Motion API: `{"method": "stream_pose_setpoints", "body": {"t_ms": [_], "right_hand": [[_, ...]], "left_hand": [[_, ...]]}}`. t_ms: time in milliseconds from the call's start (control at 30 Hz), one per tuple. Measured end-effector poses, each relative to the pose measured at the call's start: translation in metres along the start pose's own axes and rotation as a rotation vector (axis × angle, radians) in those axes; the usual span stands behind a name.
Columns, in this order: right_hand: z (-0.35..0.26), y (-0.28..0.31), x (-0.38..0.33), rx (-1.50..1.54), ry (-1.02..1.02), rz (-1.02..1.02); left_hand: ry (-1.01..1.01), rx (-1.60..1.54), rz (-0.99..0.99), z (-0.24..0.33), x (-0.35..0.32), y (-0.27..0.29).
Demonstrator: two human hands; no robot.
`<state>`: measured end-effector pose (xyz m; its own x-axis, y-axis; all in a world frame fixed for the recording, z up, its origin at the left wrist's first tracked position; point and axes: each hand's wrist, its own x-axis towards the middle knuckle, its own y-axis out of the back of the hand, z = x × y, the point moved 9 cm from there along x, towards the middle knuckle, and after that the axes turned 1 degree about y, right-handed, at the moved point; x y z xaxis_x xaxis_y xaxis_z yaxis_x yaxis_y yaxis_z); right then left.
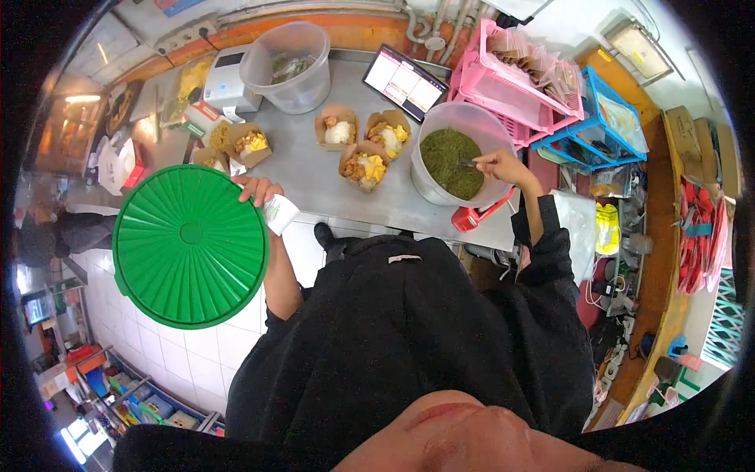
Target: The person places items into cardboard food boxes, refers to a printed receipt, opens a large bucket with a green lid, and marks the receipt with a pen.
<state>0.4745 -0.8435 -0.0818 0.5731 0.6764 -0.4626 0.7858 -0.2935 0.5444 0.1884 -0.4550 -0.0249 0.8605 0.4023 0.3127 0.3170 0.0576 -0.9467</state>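
1. The left hand (258,191) has its fingers closed on the edge of the big green lid (191,244). A bit of white paper (281,213) is just beside those fingers. A firm pinch should stop the wide lid from tipping.
2. The lid hangs left of those fingers, over the floor. It is best held away from the food boxes (344,164) on the counter (303,185).
3. The right hand (503,167) seems to pinch a grey tool (467,162), maybe a spoon. I cannot see its tip.
4. The green bits (448,161) sit in the clear tub (418,169), just left of the right fingers. Small, slow moves should stop spills.
5. Mind the red thing (469,219), nearer the body than those fingers.
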Motion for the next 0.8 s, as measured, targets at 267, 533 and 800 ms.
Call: {"method": "stream_pose_setpoints", "body": {"t_ms": [267,533,800], "right_hand": [[-0.002,0.008,-0.016,0.029,0.006,0.130],[-0.003,-0.003,-0.019,0.077,-0.027,0.248],[-0.006,-0.007,-0.020,0.163,-0.111,0.420]], "left_hand": [[0.043,-0.073,-0.029,-0.014,0.014,0.005],[0.163,-0.119,-0.145,0.008,0.038,0.015],[0.201,-0.130,-0.137,0.061,0.065,0.014]]}}
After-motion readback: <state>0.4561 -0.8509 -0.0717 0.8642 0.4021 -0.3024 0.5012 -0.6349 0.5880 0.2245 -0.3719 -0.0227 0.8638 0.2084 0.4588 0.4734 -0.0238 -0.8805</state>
